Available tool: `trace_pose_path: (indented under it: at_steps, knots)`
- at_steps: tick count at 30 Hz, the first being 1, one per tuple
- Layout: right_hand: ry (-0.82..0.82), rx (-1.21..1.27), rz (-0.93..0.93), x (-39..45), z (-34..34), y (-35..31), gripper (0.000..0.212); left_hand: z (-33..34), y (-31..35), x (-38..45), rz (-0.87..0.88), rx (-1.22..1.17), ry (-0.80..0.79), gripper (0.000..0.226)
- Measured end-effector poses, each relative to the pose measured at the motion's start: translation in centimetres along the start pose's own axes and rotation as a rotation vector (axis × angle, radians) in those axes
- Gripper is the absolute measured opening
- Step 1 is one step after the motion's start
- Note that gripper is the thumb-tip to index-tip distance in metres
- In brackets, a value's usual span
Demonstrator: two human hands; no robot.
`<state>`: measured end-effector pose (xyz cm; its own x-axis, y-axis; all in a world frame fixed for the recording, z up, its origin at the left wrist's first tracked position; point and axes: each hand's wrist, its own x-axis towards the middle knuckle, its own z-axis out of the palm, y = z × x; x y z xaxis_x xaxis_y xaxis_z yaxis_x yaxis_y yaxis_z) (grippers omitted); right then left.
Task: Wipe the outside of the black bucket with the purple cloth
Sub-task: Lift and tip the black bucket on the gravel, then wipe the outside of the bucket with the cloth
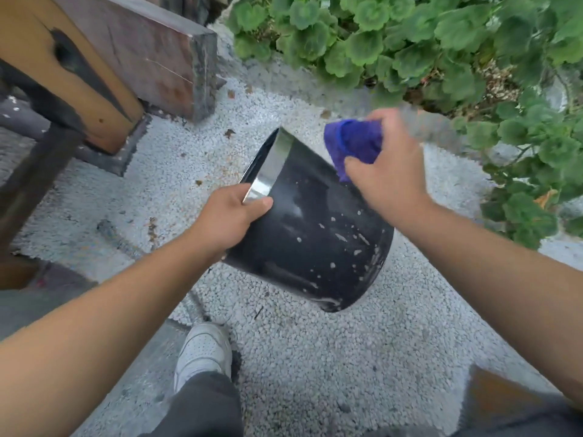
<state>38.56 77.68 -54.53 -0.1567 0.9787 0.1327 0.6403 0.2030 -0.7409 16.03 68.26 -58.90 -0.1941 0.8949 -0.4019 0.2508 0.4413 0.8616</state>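
- Wiping is the step in hand: the round black plastic bucket [310,234], speckled white, hangs tilted at centre frame over pale gravel ground [315,357], mouth toward 11 o'clock.
- Left hand [228,216] clamps its rim at 9 o'clock.
- Right hand [388,171] grips the bunched purple cloth [353,145] at 1 o'clock, touching the wall.
- Next, I judge: stroke toward the spotted base at 5 o'clock.

No writing, label, brand or number can be read anywhere: the black bucket [312,234] shows only pale splashes on its wall, and the purple cloth [353,145] beside its rim is plain.
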Motion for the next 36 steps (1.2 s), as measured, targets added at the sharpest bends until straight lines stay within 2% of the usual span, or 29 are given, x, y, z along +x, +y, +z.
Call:
trace_pose_path:
  at_steps: [2, 5, 9, 15, 20, 22, 26, 36]
  knots:
    - [-0.108, -0.102, -0.073, -1.3, 2.3, 0.0, 0.046, 0.0, -1.3, -0.4, -0.028, -0.040, 0.036, 0.012]
    - [-0.238, -0.208, -0.200, -2.8, 5.4, -0.7, 0.048, 0.5, -2.4, -1.0, -0.014, -0.094, 0.078, 0.027]
    - [-0.228, -0.265, -0.304, -4.1, 9.1, -2.1, 0.053, 0.8, -3.1, -1.1, 0.063, -0.066, 0.139, 0.025]
    - [-0.292, -0.345, -0.177, -4.8, 12.2, -3.1, 0.066, -0.3, -3.7, -0.2, 0.063, -0.021, 0.115, 0.029]
    - [-0.219, -0.417, -0.203, -4.5, 12.9, -2.6, 0.046, -0.5, -4.2, 0.5, 0.079, -0.012, 0.118, 0.013]
    - [-0.219, -0.439, -0.213, -4.8, 12.7, -2.0, 0.047, -0.5, -4.7, 0.6, 0.074, -0.048, 0.121, 0.009]
    - [-0.168, -0.441, -0.168, -5.9, 11.5, 0.5, 0.043, -0.7, -5.6, 0.7, 0.022, -0.157, 0.130, 0.015]
    - [-0.079, -0.468, 0.034, -6.0, 8.6, 4.8, 0.046, -0.9, -5.6, 1.1, -0.032, -0.145, 0.131, 0.016]
